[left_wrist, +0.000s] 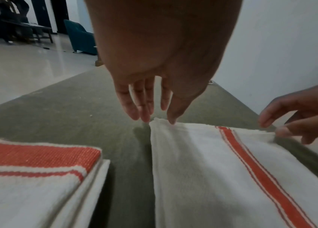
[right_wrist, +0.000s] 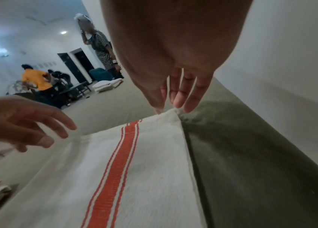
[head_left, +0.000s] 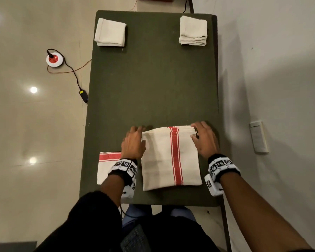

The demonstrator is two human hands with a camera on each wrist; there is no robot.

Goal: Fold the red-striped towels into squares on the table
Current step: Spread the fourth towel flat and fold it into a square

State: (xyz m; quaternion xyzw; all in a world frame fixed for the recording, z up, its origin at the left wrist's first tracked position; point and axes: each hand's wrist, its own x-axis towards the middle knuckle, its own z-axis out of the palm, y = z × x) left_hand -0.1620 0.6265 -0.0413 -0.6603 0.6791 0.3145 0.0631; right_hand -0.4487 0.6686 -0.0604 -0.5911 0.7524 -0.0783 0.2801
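A cream towel with a red stripe [head_left: 171,160] [left_wrist: 202,169] [right_wrist: 144,169] lies folded in several layers near the front of the green table [head_left: 153,88]. My left hand [head_left: 136,131] [left_wrist: 157,117] is at its far left corner, fingers straight, thumb tip on the cloth. My right hand [head_left: 196,130] [right_wrist: 168,108] is at the far right corner, fingers straight, tips touching the layered edge. Neither hand clearly pinches the cloth. A second red-striped towel [head_left: 107,164] [left_wrist: 27,177], folded square, lies at the front left, partly under my left wrist.
Two stacks of plain folded towels sit at the far left corner [head_left: 110,32] and the far right corner [head_left: 193,31] of the table. A floor socket [head_left: 54,59] with a cable and adapter [head_left: 83,96] lies left of the table. A wall runs close along the right.
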